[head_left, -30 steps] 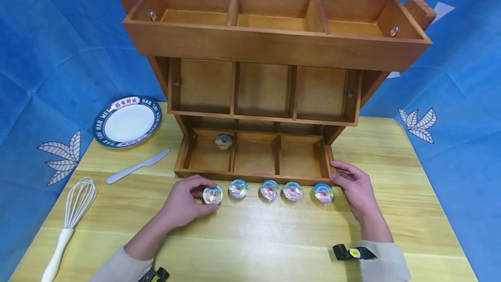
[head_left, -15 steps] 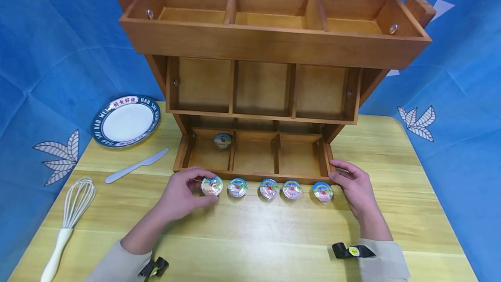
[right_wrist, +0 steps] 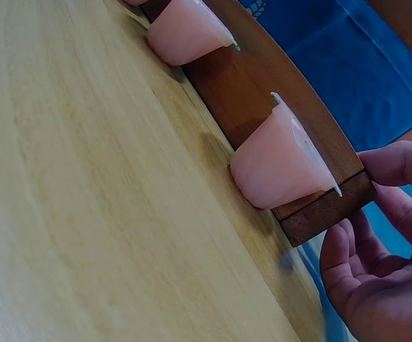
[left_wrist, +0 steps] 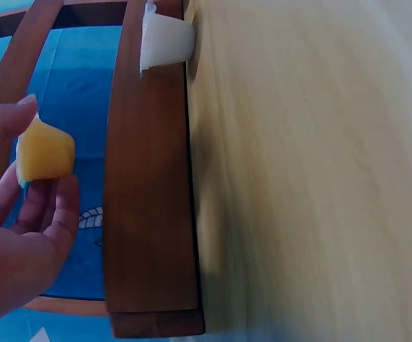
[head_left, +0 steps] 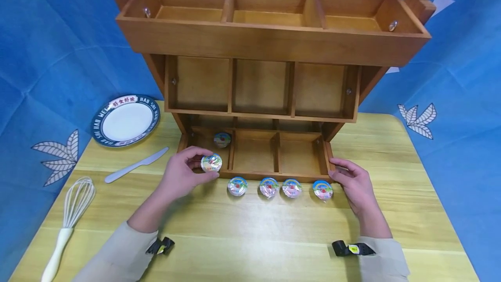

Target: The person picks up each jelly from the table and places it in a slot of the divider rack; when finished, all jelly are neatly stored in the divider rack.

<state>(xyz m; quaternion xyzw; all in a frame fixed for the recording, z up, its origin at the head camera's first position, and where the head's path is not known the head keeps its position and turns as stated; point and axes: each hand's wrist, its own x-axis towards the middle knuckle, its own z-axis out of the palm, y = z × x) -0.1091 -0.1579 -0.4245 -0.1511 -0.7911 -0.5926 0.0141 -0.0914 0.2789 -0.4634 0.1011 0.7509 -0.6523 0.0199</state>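
Observation:
My left hand pinches a yellow jelly cup between thumb and fingers, lifted over the front edge of the bottom-left compartment. Its printed foil lid faces up in the head view. Behind it, another jelly cup sits in that same compartment. At the lower right corner of the wooden shelf, my right hand grips the end of the bottom tier, thumb and fingers around the edge. Beside that hand stands a pink jelly cup. A whitish jelly cup stands before the shelf's front board.
Several jelly cups form a row along the shelf's front, one of them a pink cup. To the left lie a plate, a knife and a whisk on the wooden table. A blue cloth hangs behind.
My left hand has raised the yellow jelly cup from the left end of the row, moving it up and toward the bottom-left compartment. The right hand stays at the shelf corner.

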